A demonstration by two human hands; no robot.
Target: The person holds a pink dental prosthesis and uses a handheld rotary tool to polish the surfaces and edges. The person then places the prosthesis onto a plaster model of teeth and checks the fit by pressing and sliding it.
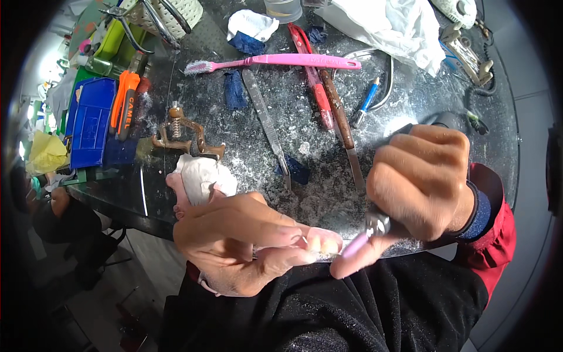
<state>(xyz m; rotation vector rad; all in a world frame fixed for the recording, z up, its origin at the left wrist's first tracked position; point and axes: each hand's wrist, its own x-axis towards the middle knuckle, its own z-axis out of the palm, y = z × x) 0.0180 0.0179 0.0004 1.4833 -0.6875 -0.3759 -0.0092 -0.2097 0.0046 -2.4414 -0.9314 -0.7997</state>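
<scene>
My left hand (234,240), low at the centre, has its fingers closed round a small pink dental piece with cream teeth (319,243) and what looks like a metal wire. My right hand (419,176) grips a dark rotary handpiece with a chrome nose (376,224), its pink tip (355,246) beside the teeth. The right thumb reaches down under that tip. Just beyond my left hand lies a white plaster cast on a pink base (202,179). A steel spatula (264,117) and a wooden-handled knife (343,126) lie on the powder-dusted dark table (311,158).
Around them are a pink brush (311,60), a red tool (322,100), a blue pencil (368,97) and a white bag (387,29). At left stand a blue tray (88,123), orange-handled cutters (123,100), a brass articulator (186,135) and a basket with pliers (152,23). Another person's hand (58,202) shows far left.
</scene>
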